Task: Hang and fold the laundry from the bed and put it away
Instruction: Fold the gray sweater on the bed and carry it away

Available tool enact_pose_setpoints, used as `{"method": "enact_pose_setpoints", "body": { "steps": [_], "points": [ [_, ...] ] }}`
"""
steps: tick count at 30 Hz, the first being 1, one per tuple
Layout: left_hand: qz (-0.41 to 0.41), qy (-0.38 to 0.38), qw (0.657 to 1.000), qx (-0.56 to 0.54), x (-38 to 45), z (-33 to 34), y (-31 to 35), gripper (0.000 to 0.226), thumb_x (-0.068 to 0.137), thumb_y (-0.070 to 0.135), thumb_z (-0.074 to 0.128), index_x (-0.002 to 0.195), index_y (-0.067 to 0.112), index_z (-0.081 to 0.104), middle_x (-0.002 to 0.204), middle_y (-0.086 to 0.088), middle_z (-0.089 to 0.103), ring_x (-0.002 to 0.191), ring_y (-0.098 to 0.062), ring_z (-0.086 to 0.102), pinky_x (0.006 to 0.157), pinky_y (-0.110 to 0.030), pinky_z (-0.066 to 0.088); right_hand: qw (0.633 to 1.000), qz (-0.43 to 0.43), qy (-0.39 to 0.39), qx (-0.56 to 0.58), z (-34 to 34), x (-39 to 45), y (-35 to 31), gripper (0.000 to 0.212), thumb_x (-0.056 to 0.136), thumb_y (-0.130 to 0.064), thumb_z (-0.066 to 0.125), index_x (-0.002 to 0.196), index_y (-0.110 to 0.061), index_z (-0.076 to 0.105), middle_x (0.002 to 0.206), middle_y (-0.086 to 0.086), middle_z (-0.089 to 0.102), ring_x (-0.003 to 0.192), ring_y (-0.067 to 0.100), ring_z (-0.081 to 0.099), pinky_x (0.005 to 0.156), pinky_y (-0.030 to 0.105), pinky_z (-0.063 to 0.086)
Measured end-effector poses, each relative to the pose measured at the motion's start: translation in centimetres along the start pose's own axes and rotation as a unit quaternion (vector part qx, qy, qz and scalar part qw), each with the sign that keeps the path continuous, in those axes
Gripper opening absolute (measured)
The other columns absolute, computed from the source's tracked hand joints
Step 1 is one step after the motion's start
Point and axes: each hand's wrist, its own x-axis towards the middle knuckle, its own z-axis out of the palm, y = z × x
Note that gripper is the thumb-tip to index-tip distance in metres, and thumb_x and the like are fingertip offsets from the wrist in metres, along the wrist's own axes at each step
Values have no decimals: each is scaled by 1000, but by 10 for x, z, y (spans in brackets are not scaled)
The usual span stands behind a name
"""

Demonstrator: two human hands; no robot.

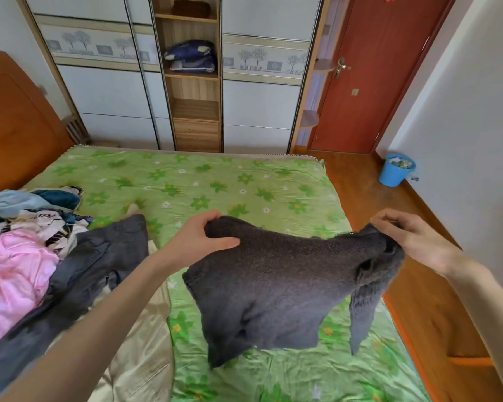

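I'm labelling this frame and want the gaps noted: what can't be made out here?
Head view only:
- Dark grey knitted sweater: neckline and front hidden by its own drape.
- Left hand and right hand: fingertips buried in the knit.
- Mixed pile of laundry: cut off by the left edge.
- Blue plastic bucket: contents too small to identify.

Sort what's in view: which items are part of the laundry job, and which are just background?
Job:
- dark grey sweater, held up over the bed by left hand and right hand
- clothes pile on the bed
- grey garment beside the pile
- wardrobe shelves

Background:
- blue bucket
- red door
- green bedspread
- headboard
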Motion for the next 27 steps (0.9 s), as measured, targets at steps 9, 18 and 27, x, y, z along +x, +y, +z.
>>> {"method": "enact_pose_setpoints", "body": {
  "steps": [9,18,27],
  "points": [
    [22,-10,999,39,8,-3,3,13,101,28,70,99,17,62,83,12,64,80,-7,60,77,-31,43,994,40,-87,-55,2,-11,11,30,88,-44,72,93,-15,78,90,0,77,89,18,73,75,28,58],
    [133,-27,986,93,14,20,31,14,98,23,73,94,15,64,90,1,69,89,-19,66,77,-30,46,992,65,-89,-67,4,-12,19,46,82,-69,64,93,-26,74,95,-1,76,97,18,70,98,45,53],
    [205,-37,968,138,16,55,57,14,89,24,83,87,23,69,80,12,72,75,-8,64,68,-25,43,982,-121,-94,-111,61,6,-53,63,90,-44,76,148,-37,51,148,-26,52,140,-5,44,118,29,36]
  ]
}}
